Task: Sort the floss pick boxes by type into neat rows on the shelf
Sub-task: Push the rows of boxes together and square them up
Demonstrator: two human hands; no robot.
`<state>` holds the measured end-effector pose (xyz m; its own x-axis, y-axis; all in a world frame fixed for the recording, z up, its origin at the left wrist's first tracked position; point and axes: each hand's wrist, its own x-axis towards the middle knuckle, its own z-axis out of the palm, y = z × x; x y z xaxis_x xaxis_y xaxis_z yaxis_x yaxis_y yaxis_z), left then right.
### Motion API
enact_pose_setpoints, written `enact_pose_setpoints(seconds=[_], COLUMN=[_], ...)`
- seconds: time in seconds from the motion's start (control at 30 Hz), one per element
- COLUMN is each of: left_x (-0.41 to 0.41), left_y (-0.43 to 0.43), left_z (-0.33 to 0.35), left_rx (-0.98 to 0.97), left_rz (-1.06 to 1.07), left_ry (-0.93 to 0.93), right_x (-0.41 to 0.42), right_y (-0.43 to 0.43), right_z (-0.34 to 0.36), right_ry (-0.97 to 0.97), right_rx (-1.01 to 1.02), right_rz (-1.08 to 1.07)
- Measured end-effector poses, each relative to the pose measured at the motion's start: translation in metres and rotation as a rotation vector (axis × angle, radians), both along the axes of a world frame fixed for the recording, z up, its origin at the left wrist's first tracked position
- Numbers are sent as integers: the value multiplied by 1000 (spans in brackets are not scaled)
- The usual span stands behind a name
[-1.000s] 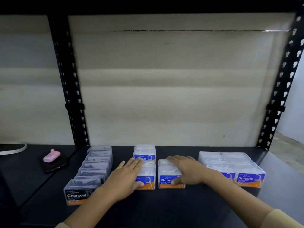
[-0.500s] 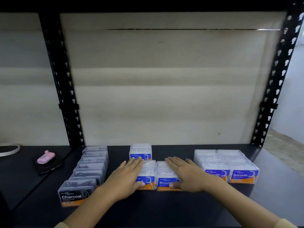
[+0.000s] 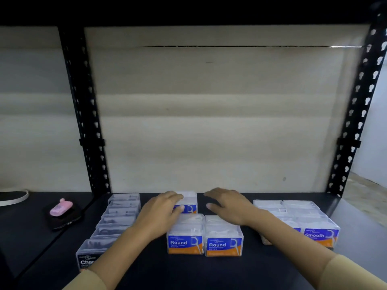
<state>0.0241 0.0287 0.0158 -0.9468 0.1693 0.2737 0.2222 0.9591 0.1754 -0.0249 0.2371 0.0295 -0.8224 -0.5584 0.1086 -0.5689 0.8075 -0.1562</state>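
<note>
Clear floss pick boxes stand on the black shelf [image 3: 188, 273]. On the left a row of Charcoal boxes [image 3: 121, 216] runs front to back. Two Round boxes [image 3: 185, 239] [image 3: 224, 241] sit side by side at the centre front, and a third Round box [image 3: 189, 203] stands behind the left one. Smooth boxes [image 3: 303, 216] form a double row on the right. My left hand [image 3: 163, 208] grips the rear Round box, fingers over its top and thumb on its label. Just to the right of that box, my right hand [image 3: 226, 204] hovers with fingers spread, holding nothing.
Black perforated uprights [image 3: 83, 114] [image 3: 356, 105] frame the bay, with a pale back panel behind. On the neighbouring shelf at left, a pink item [image 3: 60, 209] lies on a black flat object [image 3: 65, 220]. A white-rimmed object [image 3: 12, 197] sits at the far left.
Both hands left the two front Round boxes and moved back; my left hand now grips the rear Round box, and my right hand is beside it.
</note>
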Motion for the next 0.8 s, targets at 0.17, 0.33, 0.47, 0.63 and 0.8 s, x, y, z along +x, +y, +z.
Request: enact_pose_setpoints(seconds=[0.17,0.33,0.47,0.63,0.8], left_x=[-35,-51,-58,-62,-65], left_y=[-8,-8,-11,-15,-20], left_z=[5,1,0,-3,-5], left_rx=[-18,-126,-127,-130,-137], left_rz=[19,-34,-51,-71,-73], left_ry=[-42,-108,-101,-110,-120], right_x=[-43,-72,-82,-88,-91], right_y=[-45,-78,-88,-83,-63], right_z=[5,0,-2,-4,-7], right_ry=[-16,-117,-173,-182,-160], right_rx=[-66,-20,18,-24,-19], right_rz=[-19,43,62,71,26])
